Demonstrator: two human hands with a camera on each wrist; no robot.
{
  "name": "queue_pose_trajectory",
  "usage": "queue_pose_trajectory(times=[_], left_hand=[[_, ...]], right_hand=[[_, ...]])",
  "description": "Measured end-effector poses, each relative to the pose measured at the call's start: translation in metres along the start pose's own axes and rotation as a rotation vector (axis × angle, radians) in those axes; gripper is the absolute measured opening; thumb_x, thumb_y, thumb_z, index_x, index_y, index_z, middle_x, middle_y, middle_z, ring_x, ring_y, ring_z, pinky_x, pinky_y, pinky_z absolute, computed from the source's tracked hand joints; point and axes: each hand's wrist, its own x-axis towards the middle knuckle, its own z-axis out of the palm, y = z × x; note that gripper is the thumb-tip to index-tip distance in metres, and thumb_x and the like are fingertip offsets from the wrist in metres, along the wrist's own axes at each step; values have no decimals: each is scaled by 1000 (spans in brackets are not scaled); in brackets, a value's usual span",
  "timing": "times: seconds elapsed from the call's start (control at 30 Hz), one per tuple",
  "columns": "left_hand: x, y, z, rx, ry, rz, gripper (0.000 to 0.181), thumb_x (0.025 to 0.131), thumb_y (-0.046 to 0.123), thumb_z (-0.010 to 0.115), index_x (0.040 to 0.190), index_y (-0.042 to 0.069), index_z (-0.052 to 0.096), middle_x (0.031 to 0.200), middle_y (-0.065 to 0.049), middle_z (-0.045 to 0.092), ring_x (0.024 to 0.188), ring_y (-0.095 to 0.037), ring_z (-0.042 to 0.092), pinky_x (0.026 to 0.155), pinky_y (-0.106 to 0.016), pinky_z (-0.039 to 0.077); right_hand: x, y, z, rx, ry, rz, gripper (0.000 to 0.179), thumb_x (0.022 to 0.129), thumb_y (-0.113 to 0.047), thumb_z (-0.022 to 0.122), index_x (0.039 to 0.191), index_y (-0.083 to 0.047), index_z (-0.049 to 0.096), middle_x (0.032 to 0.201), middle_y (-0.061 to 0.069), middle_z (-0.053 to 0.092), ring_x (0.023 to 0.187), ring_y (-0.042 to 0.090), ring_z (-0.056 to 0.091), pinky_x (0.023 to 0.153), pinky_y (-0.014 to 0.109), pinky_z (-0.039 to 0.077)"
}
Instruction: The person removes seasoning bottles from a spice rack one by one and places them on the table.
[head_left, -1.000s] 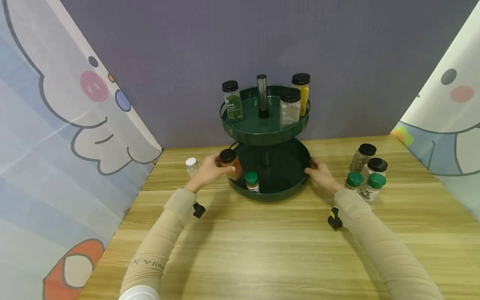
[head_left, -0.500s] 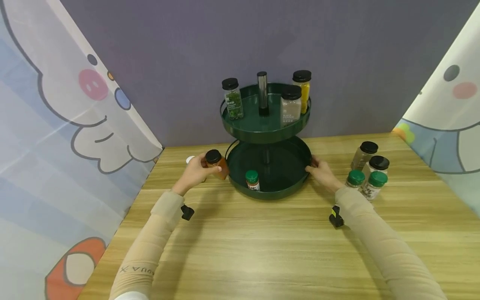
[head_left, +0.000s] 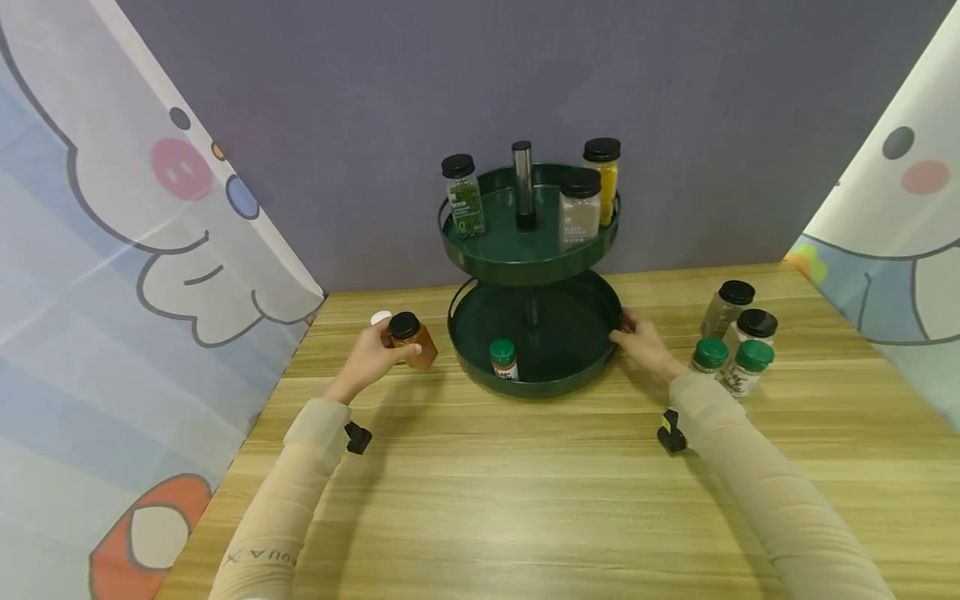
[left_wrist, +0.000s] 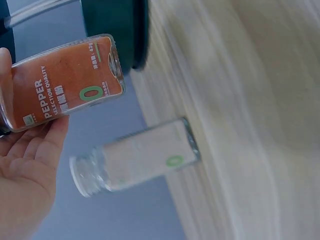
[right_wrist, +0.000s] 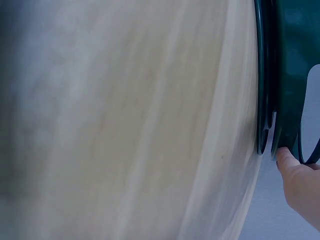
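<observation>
My left hand grips a glass spice jar of orange-red powder with a black lid, left of the two-tier green rack. Its label reads "PEPPER" in the left wrist view. Behind that hand stands a clear jar with a pale label; its white cap shows above the fingers in the head view. My right hand holds the right rim of the lower tray, thumb on the outer wall in the right wrist view. A small green-capped jar sits at the tray's front left.
On the upper tray stand a jar of green flakes, a black pepper jar and a yellow jar. Several black- and green-lidded jars cluster at the right. A grey wall rises behind the table.
My left hand has carried the orange-red spice jar out of the lower tray, leftward to beside the white-capped jar. The right hand stays at the tray's rim.
</observation>
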Motion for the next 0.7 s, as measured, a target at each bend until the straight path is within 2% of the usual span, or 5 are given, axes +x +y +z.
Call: queue_pose_trajectory(times=[0.1, 0.33, 0.5, 0.7], left_hand=[[-5, -9, -2, 17, 21, -13, 45, 81, 33, 70, 116, 9, 56, 96, -11, 62, 73, -20, 54, 61, -29, 48], [-14, -30, -6, -21, 33, -49, 48, 82, 31, 69, 120, 6, 54, 108, -14, 61, 85, -21, 58, 70, -34, 51], [-16, -43, -8, -10, 50, -79, 53, 81, 32, 70, 123, 6, 52, 113, -14, 60, 90, -22, 59, 74, -30, 50], [-19, -49, -8, -29, 43, -128, 60, 80, 32, 71, 129, 5, 47, 120, -16, 58, 101, -28, 57, 82, -35, 49]], right_hand=[[0, -1, 0, -1, 2, 1, 65, 95, -5, 38, 144, 8, -2, 149, 28, 6, 138, 40, 12, 113, 48, 18], [1, -2, 1, -23, 6, 6, 65, 94, -6, 39, 144, 7, -2, 149, 28, 7, 138, 40, 13, 113, 47, 19], [1, -2, 0, -29, 1, 16, 66, 95, -7, 38, 144, 7, -3, 150, 28, 5, 138, 39, 12, 113, 47, 18], [-3, -9, 1, -15, 0, 27, 65, 94, -4, 38, 143, 9, -3, 149, 29, 5, 138, 41, 11, 114, 48, 17]])
